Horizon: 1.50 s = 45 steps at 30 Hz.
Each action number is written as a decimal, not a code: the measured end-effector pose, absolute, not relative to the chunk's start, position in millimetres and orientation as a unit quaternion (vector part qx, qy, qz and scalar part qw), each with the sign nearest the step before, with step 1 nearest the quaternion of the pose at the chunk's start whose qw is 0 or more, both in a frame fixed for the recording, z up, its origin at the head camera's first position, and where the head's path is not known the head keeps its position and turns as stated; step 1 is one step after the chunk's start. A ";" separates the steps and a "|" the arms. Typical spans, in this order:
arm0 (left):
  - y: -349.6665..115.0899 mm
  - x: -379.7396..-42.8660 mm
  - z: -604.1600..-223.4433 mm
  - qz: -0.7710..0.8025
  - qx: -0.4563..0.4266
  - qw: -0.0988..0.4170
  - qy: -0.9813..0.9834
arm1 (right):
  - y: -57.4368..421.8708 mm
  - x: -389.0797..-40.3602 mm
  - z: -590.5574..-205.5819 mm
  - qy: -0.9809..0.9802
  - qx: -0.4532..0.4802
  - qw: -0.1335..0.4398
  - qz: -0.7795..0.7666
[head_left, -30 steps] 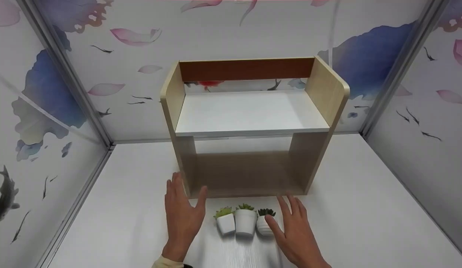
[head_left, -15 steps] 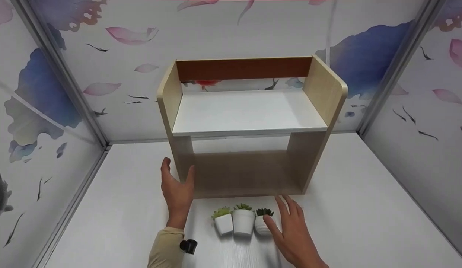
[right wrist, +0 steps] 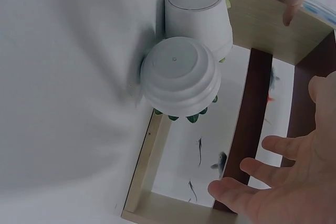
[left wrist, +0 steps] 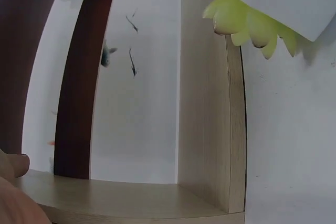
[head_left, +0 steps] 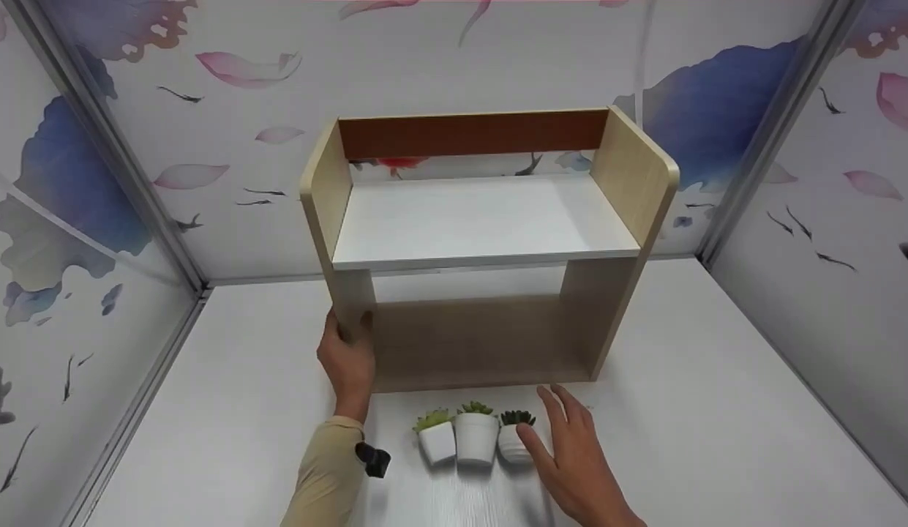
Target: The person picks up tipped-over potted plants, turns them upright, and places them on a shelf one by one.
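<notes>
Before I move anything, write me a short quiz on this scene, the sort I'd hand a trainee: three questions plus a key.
1. Open: Which part of the shelf unit does the left hand hold?
2. True or false: Both hands are gripping something.
3. Fill in, from the head view: Of the three potted plants on the white tabletop, the one with the darkest leaves is on the ____.

Key
1. The left side panel.
2. False; the right hand is open and grips nothing.
3. Right.
</notes>
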<state>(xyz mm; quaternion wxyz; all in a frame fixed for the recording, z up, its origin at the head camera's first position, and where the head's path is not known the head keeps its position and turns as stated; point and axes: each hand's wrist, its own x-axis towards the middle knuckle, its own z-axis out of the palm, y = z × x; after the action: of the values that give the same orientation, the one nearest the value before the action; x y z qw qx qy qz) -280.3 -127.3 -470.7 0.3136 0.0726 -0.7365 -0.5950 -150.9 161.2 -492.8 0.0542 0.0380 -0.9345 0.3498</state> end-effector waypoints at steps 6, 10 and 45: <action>-132.1 -290.3 -474.7 -0.568 0.049 0.329 -0.753 | 159.3 -151.3 -493.3 -0.934 0.037 0.047 0.353; -134.4 -292.4 -477.6 -0.566 0.037 0.321 -0.759 | 158.7 -153.2 -494.4 -0.932 0.034 0.044 0.357; -140.4 -290.1 -485.9 -0.535 0.020 0.292 -0.793 | 160.2 -174.2 -534.3 -0.917 -0.029 -0.024 0.396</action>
<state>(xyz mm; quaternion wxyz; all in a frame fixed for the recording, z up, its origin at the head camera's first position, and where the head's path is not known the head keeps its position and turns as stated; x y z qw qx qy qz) -290.1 -140.4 -485.9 0.2915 0.0203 -0.7929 -0.5347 -174.2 160.2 -534.3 -0.0241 -0.0287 -0.9173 0.3965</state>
